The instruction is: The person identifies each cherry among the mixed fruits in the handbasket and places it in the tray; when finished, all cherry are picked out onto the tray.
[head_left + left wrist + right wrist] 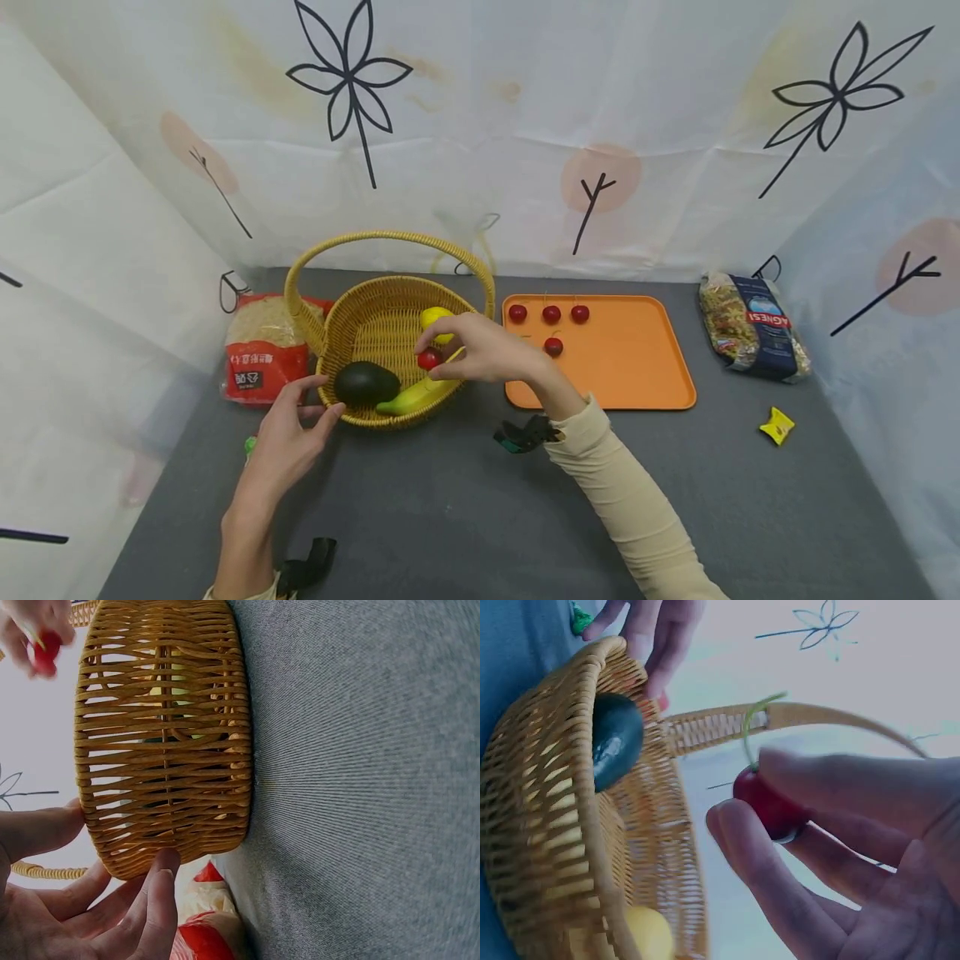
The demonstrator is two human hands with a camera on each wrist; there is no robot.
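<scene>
Pinching a red cherry above the wicker basket, right hand grip closed on it; left hand open, fingers touching basket wall. Pasta bag reads "AGNESI".

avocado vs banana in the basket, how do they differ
The avocado is dark green and rounded; the banana is yellow, long and curved. The avocado sits nearer the left hand, the banana under the right hand. Both lie at the basket's near side.
</scene>
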